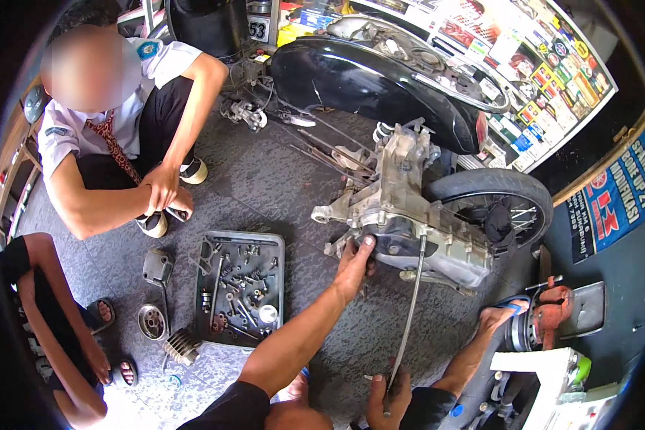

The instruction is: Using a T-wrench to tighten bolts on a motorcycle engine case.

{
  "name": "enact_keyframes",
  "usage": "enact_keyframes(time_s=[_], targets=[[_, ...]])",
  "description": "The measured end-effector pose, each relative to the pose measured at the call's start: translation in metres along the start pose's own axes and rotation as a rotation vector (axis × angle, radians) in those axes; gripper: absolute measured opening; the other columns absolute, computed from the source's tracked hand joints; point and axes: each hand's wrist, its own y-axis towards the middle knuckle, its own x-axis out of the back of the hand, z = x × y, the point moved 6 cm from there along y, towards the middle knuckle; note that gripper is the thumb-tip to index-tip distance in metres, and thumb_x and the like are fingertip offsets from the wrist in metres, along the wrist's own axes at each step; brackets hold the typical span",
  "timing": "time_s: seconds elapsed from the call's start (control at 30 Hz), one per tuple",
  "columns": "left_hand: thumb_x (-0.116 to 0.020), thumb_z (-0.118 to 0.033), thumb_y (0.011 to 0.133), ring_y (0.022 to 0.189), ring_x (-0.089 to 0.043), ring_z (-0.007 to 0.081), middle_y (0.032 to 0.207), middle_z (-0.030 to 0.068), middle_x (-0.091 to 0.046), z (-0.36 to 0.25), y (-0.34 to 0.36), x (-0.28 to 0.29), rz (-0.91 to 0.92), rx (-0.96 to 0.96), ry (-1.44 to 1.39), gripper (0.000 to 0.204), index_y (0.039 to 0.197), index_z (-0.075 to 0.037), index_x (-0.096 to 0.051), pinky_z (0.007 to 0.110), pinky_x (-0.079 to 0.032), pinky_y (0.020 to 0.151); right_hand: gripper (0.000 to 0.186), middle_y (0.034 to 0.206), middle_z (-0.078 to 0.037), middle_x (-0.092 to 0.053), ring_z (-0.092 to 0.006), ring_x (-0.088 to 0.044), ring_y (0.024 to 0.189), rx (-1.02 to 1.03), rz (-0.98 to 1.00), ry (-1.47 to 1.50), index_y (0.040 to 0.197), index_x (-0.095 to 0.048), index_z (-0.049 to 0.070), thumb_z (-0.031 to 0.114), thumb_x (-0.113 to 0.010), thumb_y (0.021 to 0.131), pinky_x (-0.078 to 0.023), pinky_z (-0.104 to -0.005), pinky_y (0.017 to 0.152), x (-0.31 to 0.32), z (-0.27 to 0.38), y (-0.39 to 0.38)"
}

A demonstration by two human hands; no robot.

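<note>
Grey floor (pixel 315 315): left grip (pixel 352 269) touches one-o'clock engine (pixel 398 208), closure unclear; right grip (pixel 400 398) clasps long wrench (pixel 415 287), which might slip if tilted.

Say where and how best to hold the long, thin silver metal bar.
Probably by the lower end of the long, thin silver metal bar, coming from the person's own side, closing across the shaft. The bar slopes toward the person and the right grip is there; the upper end sits close to the grey metal engine.
</note>
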Motion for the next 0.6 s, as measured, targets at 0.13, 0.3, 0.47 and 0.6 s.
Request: enact_keyframes(time_s=[0.13,0.3,0.47,0.6], targets=[[-0.071,-0.049,0.081,0.063,-0.040,0.0074,0.083,-0.0020,-0.045,0.001,-0.001,-0.002,-0.013,0.021,-0.065,0.065,0.120,-0.007,-0.041,0.024,-0.034,0.050,0.038,0.087,-0.013,-0.056,-0.0224,-0.052,0.075,-0.031,-0.016,0.041,0.113,-0.051,-0.007,0.025,-0.058,0.094,-0.045,-0.0350,0.069,-0.001,-0.008,-0.003],[-0.073,-0.048,0.079,0.059,-0.038,0.0061,0.082,-0.0026,-0.046,-0.003,0.001,-0.002,-0.024,-0.013,-0.061,0.065,0.120,-0.007,-0.042,0.023,-0.032,0.048,0.030,0.080,-0.015,-0.056,-0.0242,-0.051,0.073,-0.035,-0.027,-0.012,0.108,-0.054,-0.005,0.021,-0.058,0.094,-0.045,-0.0353,0.067,0.000,0.014,0.002],[-0.076,-0.044,0.078,0.055,-0.036,0.0061,0.077,-0.0054,-0.044,-0.010,-0.003,-0.007,0.001,0.012,-0.137,0.050,0.106,-0.016,-0.045,0.024,-0.030,0.049,0.040,0.078,-0.014,-0.057,-0.0290,-0.055,0.074,-0.222,-0.054,0.037,0.090,-0.058,0.001,0.040,-0.050,0.095,-0.045,-0.0382,0.071,-0.005,-0.017,-0.005],[-0.078,-0.046,0.075,0.056,-0.037,0.0061,0.080,-0.0056,-0.045,-0.003,-0.001,-0.005,-0.036,0.060,-0.131,0.054,0.107,-0.017,-0.046,0.024,-0.029,0.048,0.048,0.081,-0.009,-0.059,-0.0297,-0.056,0.076,-1.318,-0.134,1.451,0.088,-0.061,0.010,0.056,-0.046,0.091,-0.044,-0.0515,0.081,-0.037,0.012,-0.013]])
